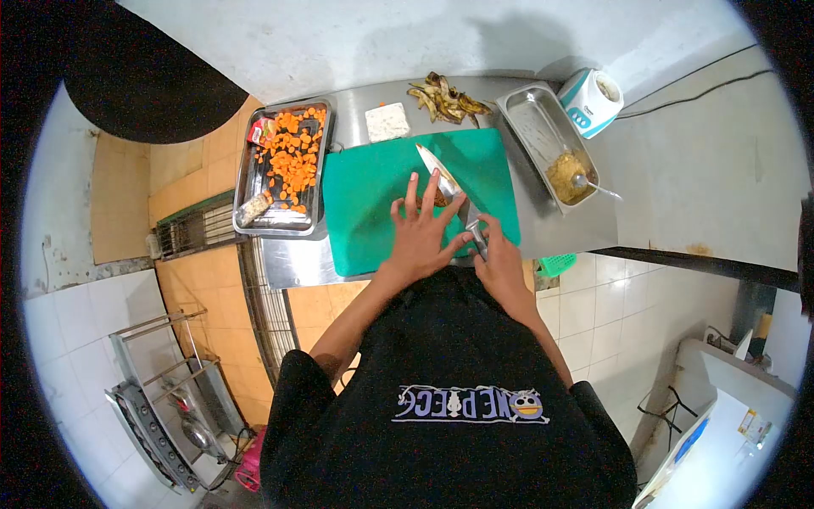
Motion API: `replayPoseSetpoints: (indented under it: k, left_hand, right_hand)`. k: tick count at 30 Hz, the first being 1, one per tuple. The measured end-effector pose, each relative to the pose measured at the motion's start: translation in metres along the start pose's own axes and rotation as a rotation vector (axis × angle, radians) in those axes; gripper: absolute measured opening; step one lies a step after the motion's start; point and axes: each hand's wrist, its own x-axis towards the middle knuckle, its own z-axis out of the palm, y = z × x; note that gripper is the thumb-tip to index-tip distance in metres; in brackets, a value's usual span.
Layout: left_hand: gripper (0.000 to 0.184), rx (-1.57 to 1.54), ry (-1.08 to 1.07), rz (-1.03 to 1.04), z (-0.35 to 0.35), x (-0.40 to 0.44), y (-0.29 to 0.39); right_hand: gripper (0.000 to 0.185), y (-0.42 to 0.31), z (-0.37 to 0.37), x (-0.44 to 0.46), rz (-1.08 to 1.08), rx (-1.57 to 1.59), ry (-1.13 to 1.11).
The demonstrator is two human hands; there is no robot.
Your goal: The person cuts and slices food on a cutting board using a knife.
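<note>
On the green cutting board [365, 204] lies a kitchen knife [445, 176], its blade pointing away and to the left. My right hand [502, 265] is closed around the knife's handle at the board's near edge. With fingers spread, my left hand [417, 237] reaches over a small brown-orange piece of food [439, 198] beside the blade. Its fingers partly cover that piece, so its kind cannot be made out. Whether the fingertips press on the food or the blade is unclear.
A metal tray of chopped carrots [294, 161] stands left of the board. Behind the board are a white block [387, 122] and dark peels [445, 99]. At right stand a deep metal pan [543, 127] holding yellowish mash and a spoon, and a white-and-teal appliance [591, 103].
</note>
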Motion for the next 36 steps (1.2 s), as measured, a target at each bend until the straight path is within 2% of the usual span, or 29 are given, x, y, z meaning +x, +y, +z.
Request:
replayPoseSetpoints:
  k: [3, 7, 9, 11, 13, 15, 22, 25, 31, 34, 36]
  left_hand:
    - [0.064, 0.006, 0.011, 0.007, 0.001, 0.0, 0.001]
    - [0.064, 0.024, 0.002, 0.003, -0.003, 0.0, 0.003]
    - [0.065, 0.021, -0.007, 0.011, -0.003, 0.0, 0.002]
    - [0.065, 0.018, -0.015, 0.015, -0.001, -0.002, 0.003]
    - [0.068, 0.029, -0.045, -0.004, 0.002, -0.002, 0.004]
    - [0.068, 0.036, -0.049, -0.002, 0.002, -0.002, 0.005]
    - [0.07, 0.007, -0.068, 0.002, 0.0, -0.002, 0.005]
    - [0.071, 0.013, -0.071, -0.005, 0.001, -0.002, 0.005]
    - [0.07, 0.034, -0.092, -0.021, 0.001, -0.006, 0.001]
    - [0.068, 0.043, -0.107, -0.038, 0.0, -0.007, 0.001]
    - [0.067, 0.051, -0.11, -0.047, 0.0, -0.007, 0.003]
  right_hand:
    - [0.049, -0.003, 0.005, 0.004, 0.094, 0.074, 0.004]
    - [0.047, -0.002, 0.007, 0.011, 0.209, 0.1, -0.042]
    - [0.033, 0.005, 0.012, 0.011, 0.148, 0.083, -0.036]
    - [0.033, 0.022, 0.024, 0.012, 0.089, 0.082, -0.028]
    - [0.033, 0.009, 0.019, 0.016, 0.029, 0.081, -0.021]
    - [0.037, -0.008, 0.012, 0.019, 0.511, 0.532, -0.247]
    - [0.05, 0.0, 0.025, 0.023, 0.385, 0.564, -0.267]
    - [0.055, 0.003, 0.032, 0.021, 0.331, 0.466, -0.2]
    - [0.054, -0.003, 0.031, 0.02, 0.408, 0.505, -0.285]
    - [0.047, 0.01, 0.04, 0.017, 0.402, 0.43, -0.299]
    - [0.05, 0.02, 0.046, 0.014, 0.343, 0.368, -0.306]
